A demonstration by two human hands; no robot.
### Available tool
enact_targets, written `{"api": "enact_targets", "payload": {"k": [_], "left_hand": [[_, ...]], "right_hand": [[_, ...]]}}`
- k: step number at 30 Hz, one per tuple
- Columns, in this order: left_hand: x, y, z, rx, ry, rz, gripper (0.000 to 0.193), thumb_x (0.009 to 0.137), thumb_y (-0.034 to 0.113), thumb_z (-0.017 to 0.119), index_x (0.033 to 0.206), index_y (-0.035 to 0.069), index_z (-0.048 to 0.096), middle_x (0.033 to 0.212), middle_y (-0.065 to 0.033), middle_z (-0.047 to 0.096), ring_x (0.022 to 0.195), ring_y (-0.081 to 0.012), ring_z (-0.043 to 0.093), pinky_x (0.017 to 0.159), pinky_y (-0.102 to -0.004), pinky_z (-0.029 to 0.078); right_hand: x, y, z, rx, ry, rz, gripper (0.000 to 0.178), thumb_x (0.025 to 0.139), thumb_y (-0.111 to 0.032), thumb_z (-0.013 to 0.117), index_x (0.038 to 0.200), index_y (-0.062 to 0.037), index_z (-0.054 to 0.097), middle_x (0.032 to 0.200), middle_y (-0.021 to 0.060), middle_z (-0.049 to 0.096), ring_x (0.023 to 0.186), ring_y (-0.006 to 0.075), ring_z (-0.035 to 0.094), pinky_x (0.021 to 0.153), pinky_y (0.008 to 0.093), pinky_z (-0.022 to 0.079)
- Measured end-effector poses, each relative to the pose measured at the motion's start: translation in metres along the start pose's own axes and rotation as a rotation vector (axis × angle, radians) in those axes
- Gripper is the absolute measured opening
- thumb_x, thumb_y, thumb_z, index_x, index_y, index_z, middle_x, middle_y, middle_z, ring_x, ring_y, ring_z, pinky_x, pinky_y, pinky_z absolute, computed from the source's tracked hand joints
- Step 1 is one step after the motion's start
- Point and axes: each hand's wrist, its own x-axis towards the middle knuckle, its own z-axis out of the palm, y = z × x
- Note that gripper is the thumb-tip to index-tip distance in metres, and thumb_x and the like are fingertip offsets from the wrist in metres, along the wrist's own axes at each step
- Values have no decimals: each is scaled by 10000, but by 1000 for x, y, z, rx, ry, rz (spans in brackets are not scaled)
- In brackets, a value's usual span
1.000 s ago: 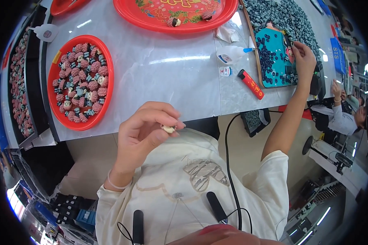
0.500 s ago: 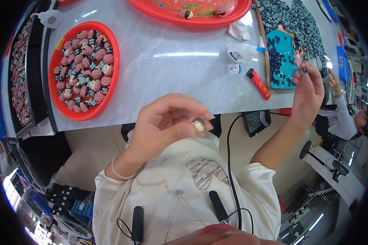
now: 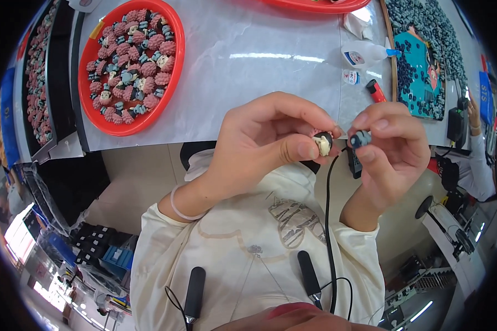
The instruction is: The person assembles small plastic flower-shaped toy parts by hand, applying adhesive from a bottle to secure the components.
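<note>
My left hand (image 3: 270, 138) pinches a small figurine head (image 3: 323, 144), cream and black with a bit of pink, between thumb and fingers. Just to its right, my right hand (image 3: 392, 149) holds a tiny blue-grey figurine part (image 3: 360, 139) in its fingertips. The two pieces are close together above the table's front edge, with a narrow gap between them. A red oval tray (image 3: 176, 66) on the left is filled with figurines in pink, blue and cream. On the right, loose blue-grey parts (image 3: 425, 25) lie heaped beside a teal board (image 3: 411, 83) strewn with dark pieces.
A white squeeze bottle (image 3: 364, 53) with a blue tip stands near a small labelled container (image 3: 351, 77) and a red lighter-like tube (image 3: 375, 91). Another red tray (image 3: 326, 5) shows at the far edge. A black cable (image 3: 328, 220) hangs before me. A co-worker's arm (image 3: 474, 118) is at far right.
My right hand has come left from beside the teal board, bringing the blue-grey part to my left hand. My left hand has shifted right with the head. The whole view has shifted too.
</note>
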Motion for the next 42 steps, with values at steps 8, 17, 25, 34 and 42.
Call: {"api": "enact_targets", "payload": {"k": [8, 17, 25, 34, 42], "left_hand": [[-2, 1, -6, -71, -11, -3, 327, 804, 251, 660, 977, 12, 520, 963, -154, 566, 824, -233, 636, 661, -263, 544], [-3, 8, -19, -38, 20, 69, 315, 808, 250, 658, 990, 29, 526, 964, -122, 547, 823, -215, 616, 672, -241, 525], [-6, 15, -20, -1, 41, 77, 315, 810, 259, 654, 987, 32, 527, 980, -118, 536, 837, -211, 608, 678, -239, 520], [-7, 13, -22, 9, 38, 72, 309, 804, 248, 660, 978, 32, 524, 965, -119, 545, 801, -210, 618, 640, -229, 521], [-5, 11, -23, 9, 34, 91, 332, 810, 265, 654, 994, 31, 506, 976, -152, 544, 806, -203, 620, 656, -231, 526]], "right_hand": [[1, 13, -24, -313, 280, 58, 236, 709, 133, 596, 931, 54, 596, 968, 131, 583, 809, 162, 593, 706, 236, 477], [16, 32, -44, -990, 361, 184, 133, 743, 28, 629, 874, 8, 623, 851, 89, 624, 664, 110, 602, 599, 228, 463], [29, 29, -33, -951, 274, 14, 241, 710, -20, 685, 936, 6, 605, 881, 83, 635, 787, 137, 595, 687, 266, 457], [27, 25, -20, -312, 325, 56, 347, 775, -39, 636, 1096, 54, 541, 957, 95, 618, 868, 177, 592, 774, 300, 464], [0, -8, -47, -68, 152, 204, 549, 807, -328, 653, 1158, 60, 486, 1093, 188, 505, 853, 213, 509, 672, 273, 415]]}}
